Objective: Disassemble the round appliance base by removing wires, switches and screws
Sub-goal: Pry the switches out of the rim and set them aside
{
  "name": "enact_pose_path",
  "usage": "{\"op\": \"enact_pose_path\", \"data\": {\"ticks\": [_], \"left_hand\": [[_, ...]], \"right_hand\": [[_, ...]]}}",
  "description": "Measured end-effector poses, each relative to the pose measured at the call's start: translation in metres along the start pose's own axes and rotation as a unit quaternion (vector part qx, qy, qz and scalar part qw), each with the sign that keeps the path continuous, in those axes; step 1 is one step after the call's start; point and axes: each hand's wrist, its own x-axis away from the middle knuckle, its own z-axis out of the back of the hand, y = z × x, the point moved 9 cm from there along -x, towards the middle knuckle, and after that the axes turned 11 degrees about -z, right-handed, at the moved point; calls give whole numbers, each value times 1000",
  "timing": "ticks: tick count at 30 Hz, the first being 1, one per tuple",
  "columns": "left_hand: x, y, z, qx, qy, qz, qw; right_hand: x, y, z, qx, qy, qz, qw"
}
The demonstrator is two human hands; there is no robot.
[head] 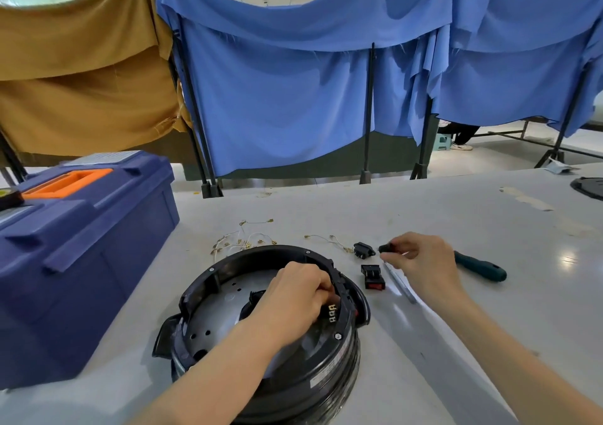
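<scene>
Freeing the rim switch (pixel 332 314) at three o'clock on the round base (pixel 303 388) likely wants the gripping left hand (pixel 297 294) pushing outward; the right hand (pixel 421 261) pinches a black part (pixel 386 248).

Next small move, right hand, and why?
Likely set the small black part the right hand pinches beside the loose black-and-red switch; the left hand grips a brass-terminal switch in the round black appliance base, which may need steadying.

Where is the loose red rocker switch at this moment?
Head view: the red rocker switch lies on the table just right of the round base, below the black socket and left of the screwdriver.
</scene>
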Motion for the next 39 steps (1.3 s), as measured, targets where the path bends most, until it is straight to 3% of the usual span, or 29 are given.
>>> {"op": "enact_pose_path", "data": {"ticks": [12,25,32,36,39], "left_hand": [[-1,3,2,-17,-2,-16,1000],[0,0,5,8,3,-10,1000],[4,-10,8,104,-15,35,994],[4,-7,9,135,-17,40,990],[10,-8,10,161,-63,43,984]], "right_hand": [[12,-9,-44,205,-17,153,967],[20,-14,-9,73,34,112,990],[76,-39,-27,-110,-144,94,979],[88,-35,-40,-134,-166,50,976],[87,-34,-44,-128,-165,37,977]]}}
